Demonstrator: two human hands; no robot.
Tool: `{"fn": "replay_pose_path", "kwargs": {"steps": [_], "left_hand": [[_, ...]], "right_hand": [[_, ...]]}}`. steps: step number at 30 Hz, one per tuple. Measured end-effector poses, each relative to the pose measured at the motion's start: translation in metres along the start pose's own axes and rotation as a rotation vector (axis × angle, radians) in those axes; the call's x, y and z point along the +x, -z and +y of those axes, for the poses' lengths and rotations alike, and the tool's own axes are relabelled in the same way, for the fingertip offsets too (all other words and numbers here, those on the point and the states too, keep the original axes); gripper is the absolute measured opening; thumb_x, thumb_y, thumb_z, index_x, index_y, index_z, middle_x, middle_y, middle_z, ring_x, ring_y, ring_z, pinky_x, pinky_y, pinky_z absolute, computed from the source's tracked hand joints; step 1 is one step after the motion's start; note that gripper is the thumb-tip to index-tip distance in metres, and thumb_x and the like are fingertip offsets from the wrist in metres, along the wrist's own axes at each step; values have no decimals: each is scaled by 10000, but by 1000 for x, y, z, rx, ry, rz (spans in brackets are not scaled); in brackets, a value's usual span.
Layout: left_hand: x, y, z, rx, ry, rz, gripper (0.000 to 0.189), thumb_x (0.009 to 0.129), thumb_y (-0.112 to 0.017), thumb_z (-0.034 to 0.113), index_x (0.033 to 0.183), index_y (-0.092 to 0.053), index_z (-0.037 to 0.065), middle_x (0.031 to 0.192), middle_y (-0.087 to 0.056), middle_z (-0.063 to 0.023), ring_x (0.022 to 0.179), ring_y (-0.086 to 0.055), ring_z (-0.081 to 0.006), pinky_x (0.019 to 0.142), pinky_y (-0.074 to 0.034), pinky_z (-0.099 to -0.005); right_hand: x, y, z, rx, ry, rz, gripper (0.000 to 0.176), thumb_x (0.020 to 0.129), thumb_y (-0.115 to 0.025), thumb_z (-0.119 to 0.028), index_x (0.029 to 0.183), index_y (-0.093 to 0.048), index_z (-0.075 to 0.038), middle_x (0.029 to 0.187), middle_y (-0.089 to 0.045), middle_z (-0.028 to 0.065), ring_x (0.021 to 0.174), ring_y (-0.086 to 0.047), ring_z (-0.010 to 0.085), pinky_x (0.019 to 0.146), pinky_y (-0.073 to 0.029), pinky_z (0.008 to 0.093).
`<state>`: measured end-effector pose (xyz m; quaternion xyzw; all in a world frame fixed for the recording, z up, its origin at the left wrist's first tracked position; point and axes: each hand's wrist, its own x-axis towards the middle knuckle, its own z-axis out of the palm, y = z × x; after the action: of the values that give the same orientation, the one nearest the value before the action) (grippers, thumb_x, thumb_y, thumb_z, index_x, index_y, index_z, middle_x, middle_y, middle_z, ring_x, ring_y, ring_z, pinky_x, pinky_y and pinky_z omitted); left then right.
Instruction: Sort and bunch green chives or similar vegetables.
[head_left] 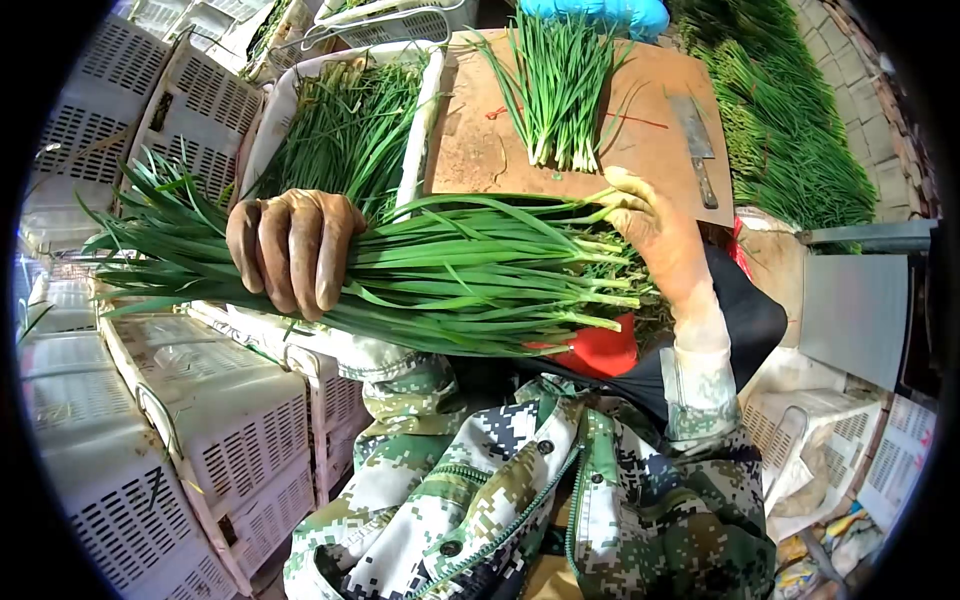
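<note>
My left hand (295, 250), in a stained glove, is wrapped around the middle of a thick bunch of garlic chives (460, 265). The bunch lies sideways above my lap, leaf tips to the left and pale cut ends to the right. At those ends my right hand (658, 240) pinches the base of a stalk between thumb and fingers. Beyond the bunch, a wooden board (465, 150) carries a second chive bundle (565, 95), with a red string (640, 121) beneath it. A cleaver (692, 128) rests on the board's right side.
A white crate (425, 130) filled with chives stands left of the board. White perforated crates (235, 420) are stacked along the left. Many chives (775, 130) lie on the ground at the far right. A metal panel (850, 310) stands at right, above another crate (845, 425).
</note>
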<state>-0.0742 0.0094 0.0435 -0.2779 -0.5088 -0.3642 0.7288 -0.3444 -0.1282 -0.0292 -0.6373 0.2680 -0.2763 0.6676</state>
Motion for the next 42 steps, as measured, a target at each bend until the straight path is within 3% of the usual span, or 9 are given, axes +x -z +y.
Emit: {"fn": "replay_pose_path", "kwargs": {"steps": [4,12,18,20,24,26,31,33,42], "left_hand": [[-4,-4,-4,34,-11,56,112,945,-450,21,856,-517,13,665,-615,-115,578,-654,-224,639,-598,-360],[-9,10,10,76,110,-20,102,974,-447,96,933,-496,15,707,-617,-100,622,-666,-213,701,-564,-371],[1,-13,32,396,103,340,176,849,-637,89,936,-484,82,670,-517,21,561,-548,-103,627,-461,-270],[10,-22,34,503,61,469,209,806,-614,119,945,-464,82,693,-452,28,591,-490,-94,660,-433,-289],[40,-33,25,783,152,613,290,772,-608,109,1023,-480,36,702,-434,-9,670,-489,-144,729,-450,-351],[49,-30,13,919,222,681,310,757,-609,101,1032,-494,15,709,-450,-26,706,-498,-163,759,-453,-369],[61,1,-32,1036,598,1026,220,806,-607,142,902,-610,-57,789,-622,-173,788,-622,-283,741,-532,-387],[59,3,-66,1085,607,1026,187,793,-606,76,899,-619,-78,814,-642,-173,753,-636,-277,717,-556,-394],[49,-13,-130,1092,567,1114,147,757,-621,-32,899,-643,-64,790,-661,-116,633,-636,-215,577,-534,-319]], "right_hand": [[6,-8,-8,202,-153,-192,285,896,-659,-186,1090,-622,19,1044,-648,59,852,-599,121,774,-489,242],[-1,-7,8,336,-82,67,219,889,-644,-101,1065,-621,29,1021,-665,81,784,-586,99,730,-489,224],[-37,91,140,-943,-189,156,223,827,-659,-201,948,-692,-17,1014,-696,130,904,-663,251,800,-518,347],[-56,120,187,-1640,-618,-517,238,801,-600,-171,961,-699,-24,1053,-661,206,975,-643,338,872,-505,402],[-48,103,127,-1546,-601,-286,321,764,-633,-184,1049,-677,-44,1102,-649,201,1020,-632,335,882,-508,407],[-37,86,82,-1202,-23,-28,683,762,-712,-281,1358,-462,-61,1324,-502,233,1224,-485,368,1029,-393,397],[17,-12,-39,-512,511,-73,1127,630,-850,-397,1478,-203,-33,1492,-308,186,1375,-318,320,1133,-272,368],[36,-45,-45,-326,600,-135,1242,588,-857,-470,1508,-120,-78,1542,-206,171,1422,-216,286,1143,-228,391],[25,-68,-46,-198,395,-108,1306,546,-899,-298,1493,-43,-23,1431,-373,156,1290,-417,252,1072,-353,345]]}}
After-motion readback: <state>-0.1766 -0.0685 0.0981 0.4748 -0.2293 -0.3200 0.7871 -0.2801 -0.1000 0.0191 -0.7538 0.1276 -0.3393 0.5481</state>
